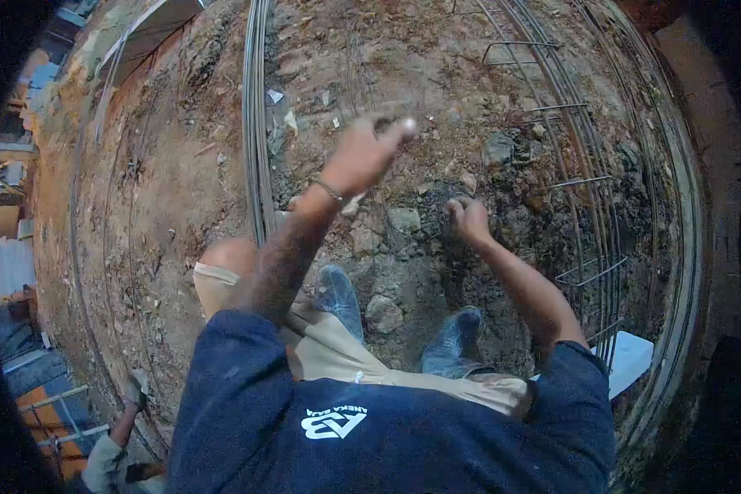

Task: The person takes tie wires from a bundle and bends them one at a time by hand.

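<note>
My left hand (362, 154), with a bracelet at the wrist, is raised over the muddy ground (370, 66). Its fingers are curled and slightly blurred, and whatever they may hold is too small to make out. Lower and to the right, my right hand (471, 221) is closed, its fingers bent inward; I cannot see what is inside. The two hands are apart. Beneath them lie loose stones, among them a pale stone (404, 219) and a larger grey rock (498, 149). A bundle of long steel bars (256, 107) runs just left of my left forearm.
On the right stretches a rebar cage (580, 165) with square stirrups. My boots (338, 298) stand on wet, stony soil near a rock (384, 314). A white box-like object (631, 361) sits at lower right. Another person's arm (123, 424) shows at lower left.
</note>
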`<action>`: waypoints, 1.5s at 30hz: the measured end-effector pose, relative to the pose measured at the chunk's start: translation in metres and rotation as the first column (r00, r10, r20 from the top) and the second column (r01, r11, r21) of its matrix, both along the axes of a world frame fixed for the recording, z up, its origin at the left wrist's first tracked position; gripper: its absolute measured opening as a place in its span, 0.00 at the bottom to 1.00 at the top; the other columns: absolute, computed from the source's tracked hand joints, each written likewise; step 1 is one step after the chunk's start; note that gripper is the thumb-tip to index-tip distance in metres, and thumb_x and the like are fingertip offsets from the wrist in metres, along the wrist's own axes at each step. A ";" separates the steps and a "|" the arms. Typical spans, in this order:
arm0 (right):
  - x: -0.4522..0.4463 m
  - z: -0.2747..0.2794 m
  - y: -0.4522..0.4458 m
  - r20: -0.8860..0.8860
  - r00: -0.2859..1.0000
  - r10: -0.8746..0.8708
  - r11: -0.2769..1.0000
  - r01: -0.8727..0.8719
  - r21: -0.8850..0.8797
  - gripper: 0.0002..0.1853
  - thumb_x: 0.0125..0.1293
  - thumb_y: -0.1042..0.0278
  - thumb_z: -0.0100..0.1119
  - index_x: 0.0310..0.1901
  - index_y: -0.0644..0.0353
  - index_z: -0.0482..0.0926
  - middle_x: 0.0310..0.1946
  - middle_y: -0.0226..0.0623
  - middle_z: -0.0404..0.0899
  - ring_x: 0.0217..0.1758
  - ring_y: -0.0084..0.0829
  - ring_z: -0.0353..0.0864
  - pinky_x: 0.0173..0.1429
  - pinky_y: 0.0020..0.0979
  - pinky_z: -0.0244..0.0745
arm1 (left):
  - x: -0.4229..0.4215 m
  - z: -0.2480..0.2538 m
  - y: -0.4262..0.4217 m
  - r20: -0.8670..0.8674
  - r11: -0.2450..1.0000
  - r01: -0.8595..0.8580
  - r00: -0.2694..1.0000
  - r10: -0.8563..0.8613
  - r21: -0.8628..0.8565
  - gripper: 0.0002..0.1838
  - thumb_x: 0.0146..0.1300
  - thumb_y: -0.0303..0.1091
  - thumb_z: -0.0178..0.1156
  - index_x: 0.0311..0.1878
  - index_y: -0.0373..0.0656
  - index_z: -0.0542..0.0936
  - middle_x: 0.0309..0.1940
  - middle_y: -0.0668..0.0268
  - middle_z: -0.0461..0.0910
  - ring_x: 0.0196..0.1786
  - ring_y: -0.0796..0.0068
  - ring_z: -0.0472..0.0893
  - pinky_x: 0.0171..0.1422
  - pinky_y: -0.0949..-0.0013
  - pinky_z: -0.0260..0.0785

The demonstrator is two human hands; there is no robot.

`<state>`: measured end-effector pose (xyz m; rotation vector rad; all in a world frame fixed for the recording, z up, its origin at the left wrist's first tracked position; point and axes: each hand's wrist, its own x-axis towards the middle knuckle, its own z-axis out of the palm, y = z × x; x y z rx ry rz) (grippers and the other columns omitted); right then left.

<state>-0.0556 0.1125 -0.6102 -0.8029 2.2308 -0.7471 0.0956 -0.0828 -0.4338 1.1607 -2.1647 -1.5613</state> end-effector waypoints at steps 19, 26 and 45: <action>0.111 -0.034 -0.079 -0.152 0.868 0.474 0.874 -0.442 0.203 0.24 0.56 0.48 0.57 0.43 0.62 0.73 0.37 0.53 0.76 0.41 0.52 0.76 0.44 0.46 0.70 | 0.025 0.010 -0.049 -0.371 0.922 -0.388 0.857 0.358 -0.007 0.19 0.55 0.42 0.61 0.38 0.31 0.76 0.31 0.58 0.79 0.35 0.71 0.79 0.41 0.71 0.70; 0.127 0.013 -0.104 0.262 0.927 0.267 0.957 -0.224 -0.184 0.17 0.65 0.58 0.49 0.47 0.64 0.70 0.26 0.41 0.75 0.29 0.38 0.77 0.33 0.38 0.73 | 0.030 0.011 -0.061 -0.286 0.935 -0.354 0.896 0.339 -0.004 0.22 0.55 0.45 0.60 0.39 0.31 0.76 0.33 0.56 0.79 0.38 0.68 0.79 0.45 0.68 0.70; 0.063 0.190 -0.011 0.938 -0.135 0.318 0.932 0.227 -0.283 0.14 0.70 0.53 0.41 0.43 0.55 0.70 0.22 0.26 0.64 0.22 0.22 0.65 0.25 0.23 0.61 | -0.042 0.067 -0.002 -0.508 0.755 0.009 0.744 0.433 0.656 0.13 0.69 0.38 0.42 0.48 0.40 0.70 0.16 0.78 0.55 0.17 0.85 0.55 0.17 0.79 0.48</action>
